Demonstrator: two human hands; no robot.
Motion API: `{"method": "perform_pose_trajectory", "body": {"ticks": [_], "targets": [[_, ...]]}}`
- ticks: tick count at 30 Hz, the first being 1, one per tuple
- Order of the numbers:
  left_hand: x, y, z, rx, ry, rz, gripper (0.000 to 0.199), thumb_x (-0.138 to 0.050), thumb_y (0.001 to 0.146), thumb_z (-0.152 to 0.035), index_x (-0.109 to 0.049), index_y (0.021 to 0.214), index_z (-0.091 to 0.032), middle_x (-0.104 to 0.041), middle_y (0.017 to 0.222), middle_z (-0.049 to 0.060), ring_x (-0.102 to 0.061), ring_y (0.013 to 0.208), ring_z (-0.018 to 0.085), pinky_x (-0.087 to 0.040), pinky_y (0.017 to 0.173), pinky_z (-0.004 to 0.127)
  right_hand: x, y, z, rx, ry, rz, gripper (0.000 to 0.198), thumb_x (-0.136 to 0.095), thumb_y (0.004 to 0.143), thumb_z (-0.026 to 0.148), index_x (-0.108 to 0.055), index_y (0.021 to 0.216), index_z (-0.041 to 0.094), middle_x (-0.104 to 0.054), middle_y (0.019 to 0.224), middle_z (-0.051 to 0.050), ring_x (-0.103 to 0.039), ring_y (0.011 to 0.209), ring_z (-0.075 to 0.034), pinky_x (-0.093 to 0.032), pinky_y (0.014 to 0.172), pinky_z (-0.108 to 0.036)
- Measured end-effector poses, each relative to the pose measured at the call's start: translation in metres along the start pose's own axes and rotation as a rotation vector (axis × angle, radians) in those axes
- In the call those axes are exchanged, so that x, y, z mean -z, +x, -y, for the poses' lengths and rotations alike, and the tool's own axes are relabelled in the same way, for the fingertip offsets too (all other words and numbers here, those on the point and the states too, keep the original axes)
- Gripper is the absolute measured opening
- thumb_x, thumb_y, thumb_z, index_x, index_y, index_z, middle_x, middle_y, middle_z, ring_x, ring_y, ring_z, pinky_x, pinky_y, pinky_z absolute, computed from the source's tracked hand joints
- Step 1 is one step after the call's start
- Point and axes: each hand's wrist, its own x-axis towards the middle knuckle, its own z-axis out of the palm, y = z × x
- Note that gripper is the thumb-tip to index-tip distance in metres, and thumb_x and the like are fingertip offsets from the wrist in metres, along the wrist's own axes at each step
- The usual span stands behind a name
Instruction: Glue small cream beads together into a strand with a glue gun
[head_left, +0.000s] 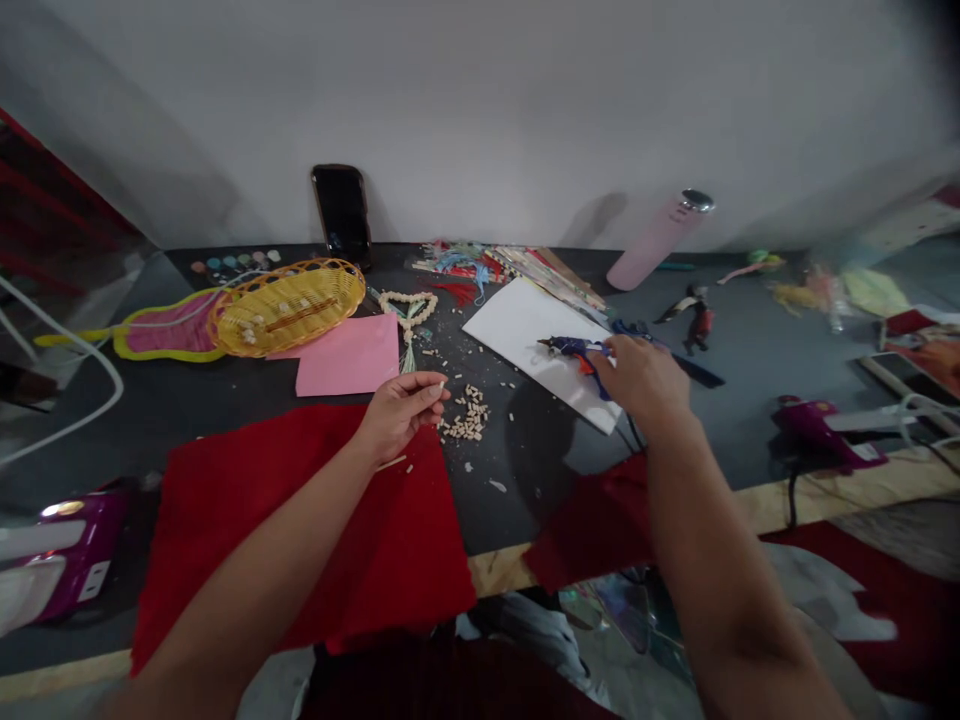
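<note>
My left hand [405, 412] is closed in a pinch above the upper right corner of the red felt sheet [300, 520]. A tiny pale wooden piece [443, 384] shows at its fingertips. Just right of it lies a pile of short cut wooden pieces [469, 415] on the dark table. My right hand [646, 378] is closed around the back of a blue glue gun [574, 347] with an orange trigger. The gun's nozzle points left over a white board [517, 325]; part of its handle is hidden by my fingers.
A yellow basket [289, 308], pink paper [349, 360] and a beaded string [409, 310] lie at the left. Behind are a phone [343, 212], craft sticks [551, 275] and a pink bottle [652, 245]. Purple devices [82, 550] stand at both sides, with cables.
</note>
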Motion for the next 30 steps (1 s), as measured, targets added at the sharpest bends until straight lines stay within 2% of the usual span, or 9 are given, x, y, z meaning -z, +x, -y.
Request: {"method": "perform_pose_trajectory", "body": {"ticks": [2,4,6,8,12,16,22,27,30], "targets": [[0.0,0.0,0.002,0.005,0.028,0.005,0.026,-0.073,0.065,-0.021,-0.065,0.088,-0.012,-0.067,0.072,0.002,-0.057,0.054,0.006,-0.048,0.051,0.017,0.0,-0.012,0.024,0.103,0.002,0.043,0.02,-0.053,0.081,0.034,-0.062,0.089,0.019,-0.066,0.088,-0.011,-0.06,0.083,-0.024,-0.042,0.067,-0.032],[0.0,0.0,0.003,0.005,0.051,0.005,0.026,-0.073,0.065,-0.022,-0.065,0.088,-0.012,-0.067,0.073,0.003,-0.057,0.055,0.006,-0.048,0.051,0.018,-0.005,-0.022,0.044,0.254,0.03,0.194,0.013,-0.057,0.078,0.028,-0.062,0.088,0.022,-0.067,0.083,-0.006,-0.06,0.076,-0.021,-0.04,0.065,-0.029],[0.0,0.0,0.005,0.004,0.062,0.0,0.027,-0.073,0.065,-0.024,-0.064,0.088,-0.012,-0.067,0.073,0.003,-0.057,0.055,0.006,-0.048,0.052,0.018,-0.015,-0.028,0.056,0.368,0.039,0.361,0.013,-0.06,0.075,0.024,-0.061,0.088,0.023,-0.067,0.08,-0.003,-0.06,0.072,-0.018,-0.039,0.062,-0.027],[0.0,0.0,0.006,0.006,0.071,-0.002,0.028,-0.074,0.064,-0.024,-0.064,0.088,-0.013,-0.067,0.073,0.003,-0.057,0.054,0.006,-0.048,0.052,0.018,-0.027,-0.03,0.06,0.408,0.024,0.407,0.013,-0.06,0.074,0.022,-0.059,0.088,0.021,-0.066,0.081,-0.002,-0.059,0.072,-0.017,-0.037,0.06,-0.026],[-0.002,-0.001,0.007,0.015,0.13,-0.003,0.025,-0.072,0.066,-0.024,-0.066,0.087,-0.015,-0.067,0.074,0.003,-0.057,0.055,0.007,-0.048,0.053,0.019,-0.042,-0.028,0.053,0.422,0.05,0.387,0.006,-0.055,0.077,0.02,-0.058,0.082,0.02,-0.064,0.078,-0.002,-0.057,0.07,-0.016,-0.036,0.059,-0.025],[-0.002,-0.001,0.008,0.005,0.2,0.009,0.021,-0.07,0.068,-0.023,-0.067,0.087,-0.016,-0.067,0.074,0.003,-0.058,0.056,0.007,-0.049,0.054,0.02,-0.042,-0.027,0.048,0.454,0.102,0.383,0.008,-0.052,0.077,0.019,-0.057,0.082,0.021,-0.063,0.078,-0.002,-0.056,0.069,-0.015,-0.035,0.059,-0.025],[0.0,0.0,0.012,-0.028,0.263,0.021,0.02,-0.069,0.07,-0.024,-0.066,0.088,-0.016,-0.067,0.075,0.002,-0.057,0.056,0.007,-0.048,0.054,0.019,-0.041,-0.032,0.053,0.373,0.102,0.358,0.014,-0.051,0.08,0.033,-0.057,0.082,0.02,-0.062,0.076,-0.004,-0.055,0.066,-0.016,-0.034,0.056,-0.026],[0.0,0.0,0.015,-0.051,0.327,0.03,0.02,-0.068,0.072,-0.025,-0.067,0.089,-0.016,-0.067,0.075,0.003,-0.057,0.056,0.007,-0.049,0.055,0.019,-0.05,-0.033,0.055,0.377,-0.004,0.293,0.012,-0.047,0.081,0.025,-0.057,0.078,0.019,-0.062,0.074,-0.005,-0.055,0.065,-0.016,-0.031,0.055,-0.026],[0.0,0.0,0.016,-0.062,0.364,0.022,0.019,-0.067,0.072,-0.025,-0.067,0.089,-0.018,-0.068,0.075,0.002,-0.058,0.057,0.007,-0.049,0.055,0.018,-0.048,-0.035,0.061,0.39,0.028,0.285,0.011,-0.046,0.08,0.021,-0.057,0.077,0.019,-0.061,0.074,-0.004,-0.053,0.063,-0.015,-0.03,0.056,-0.026]]}}
